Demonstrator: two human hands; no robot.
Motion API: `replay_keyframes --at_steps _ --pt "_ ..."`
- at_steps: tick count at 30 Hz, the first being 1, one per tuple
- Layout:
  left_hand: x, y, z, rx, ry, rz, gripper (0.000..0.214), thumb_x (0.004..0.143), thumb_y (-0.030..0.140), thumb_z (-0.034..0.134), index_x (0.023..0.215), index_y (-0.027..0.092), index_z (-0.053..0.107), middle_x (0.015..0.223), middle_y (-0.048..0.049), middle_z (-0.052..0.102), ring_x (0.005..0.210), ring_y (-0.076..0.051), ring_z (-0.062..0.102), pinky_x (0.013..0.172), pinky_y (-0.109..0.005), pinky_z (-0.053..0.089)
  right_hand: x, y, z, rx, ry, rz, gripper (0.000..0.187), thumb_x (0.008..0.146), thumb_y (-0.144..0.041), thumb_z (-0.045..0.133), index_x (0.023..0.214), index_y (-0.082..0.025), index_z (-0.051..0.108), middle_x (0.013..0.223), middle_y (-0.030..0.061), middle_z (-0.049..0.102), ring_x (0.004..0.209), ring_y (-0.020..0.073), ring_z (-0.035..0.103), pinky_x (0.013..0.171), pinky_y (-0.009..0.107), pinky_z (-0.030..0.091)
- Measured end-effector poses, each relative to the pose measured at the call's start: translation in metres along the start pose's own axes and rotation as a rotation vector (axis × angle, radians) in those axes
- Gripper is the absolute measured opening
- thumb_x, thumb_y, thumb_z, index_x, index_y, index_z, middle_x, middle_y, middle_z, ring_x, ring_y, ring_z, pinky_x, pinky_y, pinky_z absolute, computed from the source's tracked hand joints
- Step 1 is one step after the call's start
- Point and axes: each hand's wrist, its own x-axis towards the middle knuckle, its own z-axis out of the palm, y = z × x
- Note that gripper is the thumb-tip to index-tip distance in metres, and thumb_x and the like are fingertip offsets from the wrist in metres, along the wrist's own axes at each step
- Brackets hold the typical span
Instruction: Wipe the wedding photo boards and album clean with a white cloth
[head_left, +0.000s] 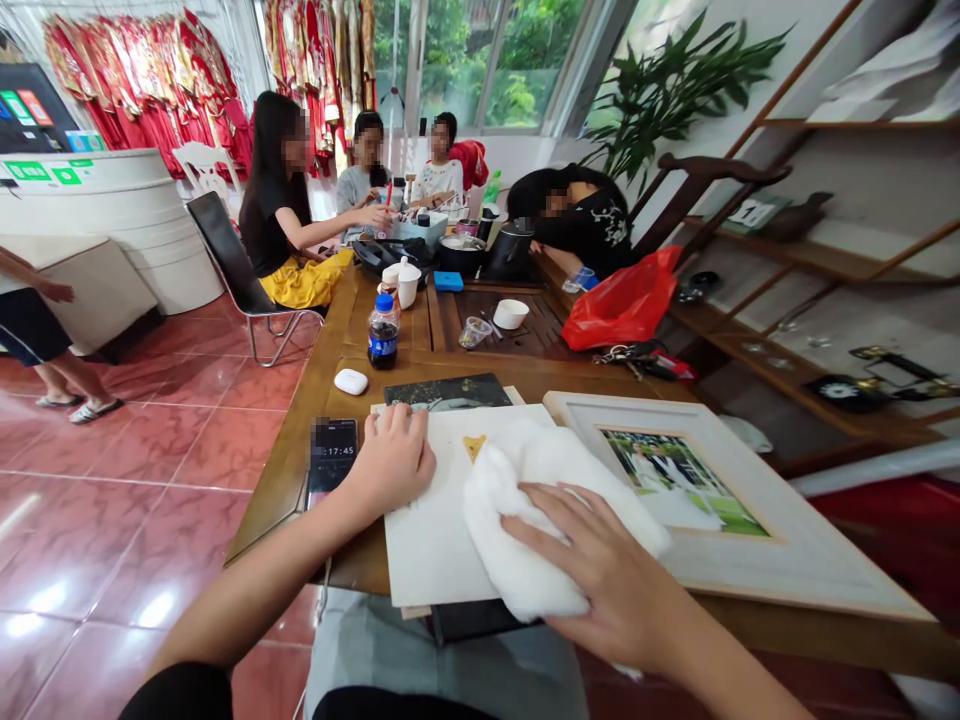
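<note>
A white board (431,550) lies on a small stack at the table's near edge, with a little gold, roughly triangular piece (474,446) on it. My left hand (396,456) grips the board's left part, its fingers curled down and the fingertips hidden. Over the board's right side spreads a big soft wad of white cotton (525,570). My right hand (581,555) presses onto this wad from above, fingers bent into it. The cotton also overlaps the near left part of a white picture frame (810,560) that holds a photo of a couple outdoors.
A phone (334,455), a white earbud case (351,381) and a cola bottle (383,335) stand or lie left on the wooden table (337,345). Farther back are a white bowl (511,314), keys (630,357) and a red plastic bag (626,300). Several people sit around the far end.
</note>
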Motion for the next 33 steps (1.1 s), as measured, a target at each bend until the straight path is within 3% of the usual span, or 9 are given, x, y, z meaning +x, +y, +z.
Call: replay_keyframes --at_steps 3,8,14,20,33 --pt "0.000 0.000 0.000 0.002 -0.002 -0.004 0.037 0.097 0.024 0.039 0.131 0.015 0.050 0.125 -0.0157 0.055 0.119 -0.031 0.049 0.105 -0.050 0.037 0.028 0.016 -0.001 0.024 -0.051 0.073 0.058 0.083 -0.045 0.064 0.136 -0.022 0.060 0.136 0.0198 0.057 0.121 0.0377 0.052 0.098 0.055 0.041" --pt "0.000 -0.001 0.000 0.006 0.000 0.003 0.035 0.096 0.025 0.040 0.129 0.016 0.051 0.125 -0.0149 0.055 0.118 -0.031 0.049 0.105 -0.049 0.037 0.073 0.038 -0.002 0.043 -0.162 0.134 0.058 0.088 -0.043 0.060 0.142 -0.021 0.055 0.141 0.0224 0.054 0.127 0.0387 0.050 0.099 0.058 0.041" --pt "-0.001 0.000 -0.001 0.005 -0.004 0.003 0.032 0.099 0.027 0.039 0.126 0.016 0.051 0.122 -0.0139 0.055 0.116 -0.030 0.050 0.103 -0.047 0.037 0.094 0.047 0.001 0.059 -0.193 0.114 0.061 0.084 -0.036 0.064 0.142 -0.021 0.055 0.146 0.0219 0.051 0.134 0.0389 0.046 0.106 0.060 0.036" --pt "-0.001 0.000 -0.001 -0.012 -0.019 -0.013 0.036 0.098 0.027 0.040 0.132 0.017 0.049 0.126 -0.0140 0.054 0.119 -0.030 0.049 0.105 -0.047 0.036 0.083 0.036 -0.004 0.088 -0.238 0.031 0.064 0.076 -0.039 0.071 0.136 -0.019 0.062 0.145 0.0268 0.051 0.135 0.0428 0.045 0.106 0.066 0.031" --pt "0.000 0.001 -0.001 -0.006 -0.003 -0.015 0.038 0.097 0.024 0.039 0.132 0.015 0.049 0.125 -0.0152 0.054 0.119 -0.031 0.049 0.105 -0.049 0.036 0.020 -0.010 -0.016 0.186 -0.247 -0.064 0.072 0.064 -0.033 0.065 0.135 -0.026 0.060 0.144 0.0197 0.055 0.136 0.0421 0.045 0.111 0.068 0.018"
